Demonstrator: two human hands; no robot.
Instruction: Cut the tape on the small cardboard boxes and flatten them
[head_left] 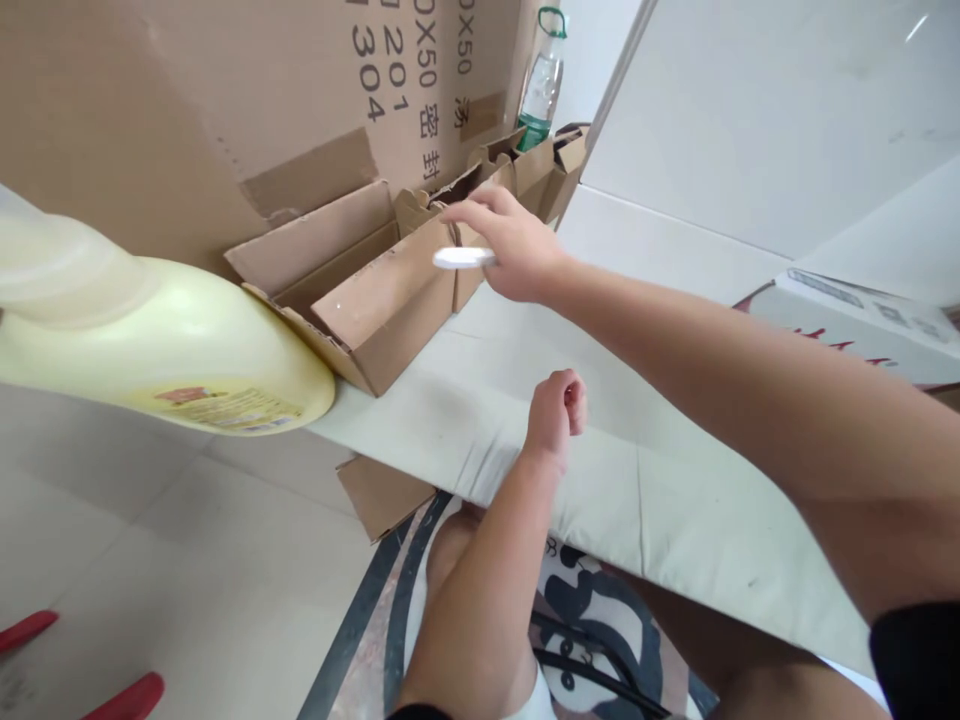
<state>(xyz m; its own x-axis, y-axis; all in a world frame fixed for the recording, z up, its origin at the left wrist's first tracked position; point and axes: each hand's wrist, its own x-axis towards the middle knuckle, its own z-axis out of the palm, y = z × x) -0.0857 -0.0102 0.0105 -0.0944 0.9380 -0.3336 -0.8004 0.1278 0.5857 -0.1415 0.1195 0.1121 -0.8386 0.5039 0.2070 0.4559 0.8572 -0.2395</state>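
Observation:
My right hand (pixel 517 245) reaches over the row of cardboard boxes, its fingers bent. A slim white object with a rounded end (pixel 463 258) is in its grip, sticking out to the left; its kind is not clear. Below the hand stands an open cardboard box (pixel 397 300) with its flaps up. Further back, more small cardboard boxes (pixel 534 172) stand in line with it. My left hand (pixel 556 415) is curled into a fist above the pale covered surface, and nothing shows in it.
A large pale yellow bottle (pixel 225 350) stands at the left edge. Behind the boxes rises a big printed carton (pixel 300 90). A clear bottle with a green cap loop (pixel 544 85) is at the back. On the right lies a white box with red lettering (pixel 847 325).

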